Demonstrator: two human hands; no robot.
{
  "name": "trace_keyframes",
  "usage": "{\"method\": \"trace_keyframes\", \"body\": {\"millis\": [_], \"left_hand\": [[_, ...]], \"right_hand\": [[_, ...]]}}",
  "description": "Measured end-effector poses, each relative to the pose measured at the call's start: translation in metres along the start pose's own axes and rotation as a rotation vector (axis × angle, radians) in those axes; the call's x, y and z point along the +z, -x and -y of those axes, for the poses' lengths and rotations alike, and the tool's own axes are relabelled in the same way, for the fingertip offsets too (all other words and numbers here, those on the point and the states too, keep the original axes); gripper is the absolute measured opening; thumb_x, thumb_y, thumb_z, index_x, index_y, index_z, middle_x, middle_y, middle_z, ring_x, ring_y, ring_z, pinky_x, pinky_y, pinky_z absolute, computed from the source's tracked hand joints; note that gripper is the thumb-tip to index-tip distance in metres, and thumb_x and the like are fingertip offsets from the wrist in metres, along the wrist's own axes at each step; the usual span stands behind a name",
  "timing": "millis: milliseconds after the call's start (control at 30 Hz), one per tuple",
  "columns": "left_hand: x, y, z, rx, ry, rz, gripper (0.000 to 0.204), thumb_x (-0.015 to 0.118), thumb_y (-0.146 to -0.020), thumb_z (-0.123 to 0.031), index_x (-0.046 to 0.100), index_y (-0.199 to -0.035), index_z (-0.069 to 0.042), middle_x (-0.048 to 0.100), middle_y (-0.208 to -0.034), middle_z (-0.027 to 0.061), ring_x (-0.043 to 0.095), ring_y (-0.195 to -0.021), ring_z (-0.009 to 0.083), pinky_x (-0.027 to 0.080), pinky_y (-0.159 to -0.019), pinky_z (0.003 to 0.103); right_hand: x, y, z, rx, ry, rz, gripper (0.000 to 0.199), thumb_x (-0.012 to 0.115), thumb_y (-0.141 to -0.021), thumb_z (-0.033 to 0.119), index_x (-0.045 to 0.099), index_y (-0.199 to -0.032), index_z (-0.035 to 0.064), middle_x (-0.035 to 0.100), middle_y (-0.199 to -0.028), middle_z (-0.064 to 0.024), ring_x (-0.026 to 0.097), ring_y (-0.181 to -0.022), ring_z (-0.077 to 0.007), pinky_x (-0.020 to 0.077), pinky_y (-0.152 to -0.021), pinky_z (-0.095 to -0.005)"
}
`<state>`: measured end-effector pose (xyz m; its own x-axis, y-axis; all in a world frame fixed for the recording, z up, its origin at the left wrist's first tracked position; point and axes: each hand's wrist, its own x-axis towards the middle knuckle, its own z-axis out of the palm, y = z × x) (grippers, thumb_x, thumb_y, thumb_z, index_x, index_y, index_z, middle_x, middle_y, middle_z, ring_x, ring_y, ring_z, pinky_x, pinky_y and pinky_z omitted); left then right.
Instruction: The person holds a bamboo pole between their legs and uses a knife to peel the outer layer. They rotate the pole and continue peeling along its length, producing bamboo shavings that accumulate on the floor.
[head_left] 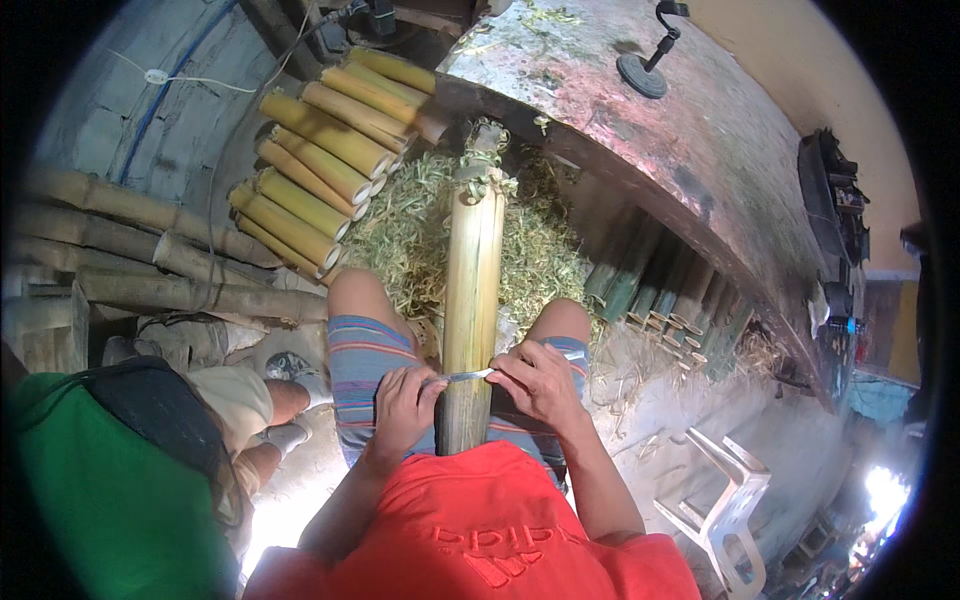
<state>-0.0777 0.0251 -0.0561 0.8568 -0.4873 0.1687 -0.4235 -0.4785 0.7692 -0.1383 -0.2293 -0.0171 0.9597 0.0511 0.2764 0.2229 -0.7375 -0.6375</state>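
One wide camera looks down from the head (quite near) at the left hand [403, 405] and right hand [540, 382], past which the bench [720, 150] shows its long edge.

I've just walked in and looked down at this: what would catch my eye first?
Probably the pale bamboo pole running up the middle between the person's knees, with the left hand and right hand holding a thin metal blade across it. Then the bright red shirt at the bottom centre, and the stacked yellow bamboo lengths at upper left, beside heaped curly shavings.
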Motion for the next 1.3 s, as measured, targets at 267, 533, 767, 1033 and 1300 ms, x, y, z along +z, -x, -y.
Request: {"method": "trace_keyframes", "body": {"millis": [267, 533, 767, 1033, 1300], "left_hand": [[0.03, -0.227, 0.042, 0.154, 0.081, -0.232, 0.023, 0.067, -0.104, -0.024, 0.067, -0.102, 0.0, 0.07, -0.09, 0.0207, 0.067, -0.083, 0.0416, 0.051, -0.076, 0.048], [0.002, -0.071, 0.009, 0.168, -0.093, -0.103, 0.018, 0.075, -0.096, -0.021, 0.068, -0.098, -0.005, 0.069, -0.09, 0.0145, 0.065, -0.086, 0.0369, 0.047, -0.079, 0.048], [0.012, -0.082, 0.01, 0.109, -0.053, -0.126, 0.018, 0.073, -0.098, -0.023, 0.066, -0.101, -0.006, 0.07, -0.096, 0.0145, 0.065, -0.092, 0.0394, 0.048, -0.08, 0.051], [0.012, -0.224, 0.035, 0.221, -0.084, -0.16, 0.023, 0.072, -0.098, -0.031, 0.067, -0.101, -0.009, 0.071, -0.097, 0.015, 0.065, -0.093, 0.039, 0.049, -0.083, 0.05], [0.011, -0.05, 0.01, 0.194, -0.12, -0.117, 0.023, 0.071, -0.099, -0.028, 0.068, -0.101, -0.006, 0.071, -0.096, 0.0121, 0.066, -0.09, 0.0363, 0.05, -0.079, 0.049]], "right_hand": [[-0.008, -0.16, -0.11, -0.031, 0.062, -0.269, 0.014, 0.078, -0.094, 0.019, 0.077, -0.101, 0.0064, 0.066, -0.088, -0.0118, 0.066, -0.079, -0.0339, 0.0524, -0.071, -0.0432], [-0.002, -0.038, -0.032, 0.058, 0.061, -0.075, 0.018, 0.083, -0.089, 0.019, 0.077, -0.101, 0.0064, 0.066, -0.09, -0.0129, 0.066, -0.082, -0.0335, 0.0517, -0.073, -0.0443], [0.01, -0.051, -0.05, -0.013, -0.013, -0.151, 0.016, 0.079, -0.092, 0.018, 0.079, -0.103, 0.0079, 0.068, -0.092, -0.0133, 0.066, -0.082, -0.035, 0.0518, -0.073, -0.0434], [0.0, -0.149, -0.11, 0.0, -0.016, -0.329, 0.012, 0.079, -0.093, 0.01, 0.075, -0.101, 0.0019, 0.068, -0.089, -0.0155, 0.066, -0.079, -0.0307, 0.0514, -0.071, -0.0389], [0.02, -0.013, -0.034, 0.024, -0.077, -0.197, 0.018, 0.084, -0.087, 0.015, 0.074, -0.097, 0.0041, 0.07, -0.09, -0.0143, 0.068, -0.083, -0.0335, 0.0534, -0.074, -0.0424]]}}
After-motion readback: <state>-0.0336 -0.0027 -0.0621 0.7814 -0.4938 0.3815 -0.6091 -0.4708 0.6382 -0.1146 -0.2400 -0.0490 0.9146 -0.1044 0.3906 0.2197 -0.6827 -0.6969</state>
